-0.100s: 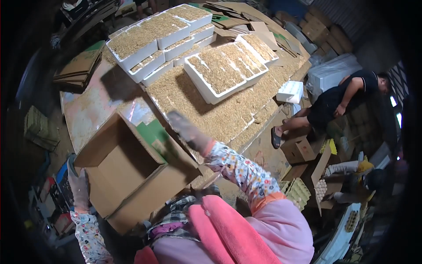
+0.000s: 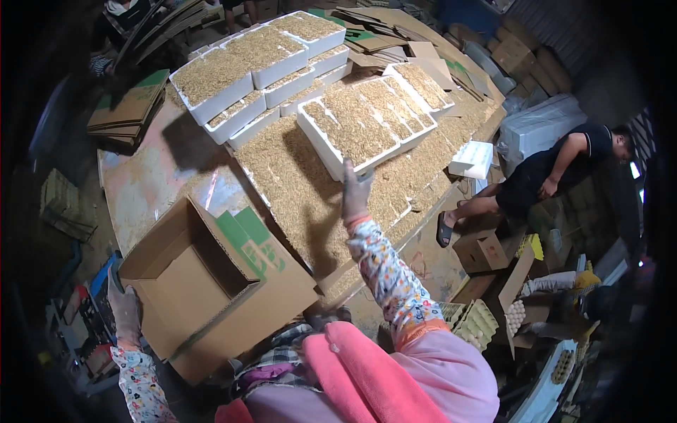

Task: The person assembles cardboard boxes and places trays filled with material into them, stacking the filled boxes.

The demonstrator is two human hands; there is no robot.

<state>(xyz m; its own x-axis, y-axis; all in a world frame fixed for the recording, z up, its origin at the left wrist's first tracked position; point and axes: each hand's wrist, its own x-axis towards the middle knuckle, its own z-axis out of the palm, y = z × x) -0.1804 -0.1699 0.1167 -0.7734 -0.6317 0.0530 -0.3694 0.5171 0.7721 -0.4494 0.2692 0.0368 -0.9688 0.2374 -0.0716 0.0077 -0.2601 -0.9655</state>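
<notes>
An open cardboard box [image 2: 187,296] lies tilted in front of me, its inside bare and a green-printed flap on its right. My left hand [image 2: 125,310] grips the left edge of this box; part of the fingers is hidden. My right hand [image 2: 357,192] is stretched forward, open and holding nothing. Its fingertips are at the near side of a white foam box [image 2: 323,149] filled to the rim with tan husk-like flakes. Whether they touch the foam cannot be told.
Loose husk [image 2: 296,197] covers the table around the foam boxes. More filled foam boxes [image 2: 224,106] are stacked at the far left. Flattened cartons [image 2: 127,113] lie left. At right, a person [image 2: 557,166] bends near a carton [image 2: 481,250] and egg trays [image 2: 474,324].
My right hand has swung right and forward, from above the carton's flap to the filled foam box. My left hand stays at the carton's edge.
</notes>
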